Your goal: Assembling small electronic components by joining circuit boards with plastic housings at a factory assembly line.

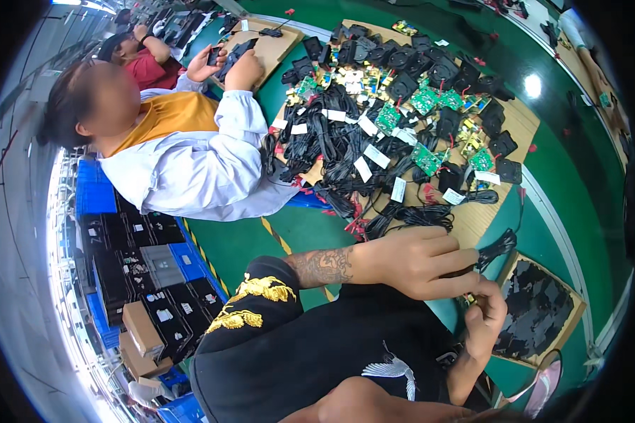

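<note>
My left hand (425,262) reaches in from the left with its fingers curled and its back up, above the near edge of a brown board. Just right of it and lower, my right hand (485,321) is closed, thumb and fingers bent in, and the fingertips of both hands meet. A small yellowish bit shows beneath the left fingers, but the hands hide what they hold. Close by lies a bundled black cable (497,250). Beyond the hands, black cables (324,141) with white tags, green circuit boards (425,159) and black plastic housings (402,86) are heaped on the board (518,130).
At the right stands a shallow box (533,310) of dark flat pieces. Another person in a white jacket (204,155) works at the left, hands over a tray (279,53). Blue crates (95,187), black trays and cardboard boxes (142,328) stand at the lower left.
</note>
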{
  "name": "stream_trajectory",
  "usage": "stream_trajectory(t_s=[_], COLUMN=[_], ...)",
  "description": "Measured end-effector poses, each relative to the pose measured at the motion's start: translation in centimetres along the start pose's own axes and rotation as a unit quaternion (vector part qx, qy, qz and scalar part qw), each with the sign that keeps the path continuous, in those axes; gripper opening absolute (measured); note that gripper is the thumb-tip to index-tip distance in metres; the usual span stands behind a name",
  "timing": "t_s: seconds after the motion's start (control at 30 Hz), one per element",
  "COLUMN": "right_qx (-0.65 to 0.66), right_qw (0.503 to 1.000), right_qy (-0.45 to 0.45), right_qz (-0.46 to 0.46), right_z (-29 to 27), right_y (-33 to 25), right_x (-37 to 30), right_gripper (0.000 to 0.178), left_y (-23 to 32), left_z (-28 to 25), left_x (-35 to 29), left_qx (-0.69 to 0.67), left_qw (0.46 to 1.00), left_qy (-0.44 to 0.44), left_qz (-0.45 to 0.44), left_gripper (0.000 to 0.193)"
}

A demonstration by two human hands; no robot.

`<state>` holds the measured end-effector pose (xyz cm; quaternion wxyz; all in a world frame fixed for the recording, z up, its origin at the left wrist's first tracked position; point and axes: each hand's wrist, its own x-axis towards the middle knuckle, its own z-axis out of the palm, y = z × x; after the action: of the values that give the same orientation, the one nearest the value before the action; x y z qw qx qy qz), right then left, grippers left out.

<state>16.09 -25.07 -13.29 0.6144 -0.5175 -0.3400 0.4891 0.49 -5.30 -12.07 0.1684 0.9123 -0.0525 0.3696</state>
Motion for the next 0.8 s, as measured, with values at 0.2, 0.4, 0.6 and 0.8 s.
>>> stream_trajectory(t_s=[0.2, 0.4, 0.6, 0.8], right_qx=[-0.088, -0.018, -0.135, -0.166], right_qw=[0.994, 0.990, 0.981, 0.978], right_qy=[0.036, 0.120, 0.110, 0.099], right_qz=[-0.055, -0.069, -0.090, -0.083], right_z=[1.5, 2.1, 2.6, 2.6], right_y=[0.5, 1.3, 0.9, 0.5], right_x=[0.1, 0.1, 0.8, 1.1], right_gripper=[0.049, 0.048, 0.046, 0.040], left_y=[0.2, 2.0, 2.9, 2.2], left_z=[0.6, 3.6, 4.6, 5.0], left_x=[0.2, -1.4, -2.0, -2.8], left_qx=[0.001, -0.136, -0.209, -0.176], left_qw=[0.999, 0.971, 0.939, 0.958], left_qy=[0.043, 0.079, 0.075, 0.047], left_qz=[-0.019, -0.178, -0.264, -0.222], left_gripper=[0.034, 0.057, 0.070, 0.060])
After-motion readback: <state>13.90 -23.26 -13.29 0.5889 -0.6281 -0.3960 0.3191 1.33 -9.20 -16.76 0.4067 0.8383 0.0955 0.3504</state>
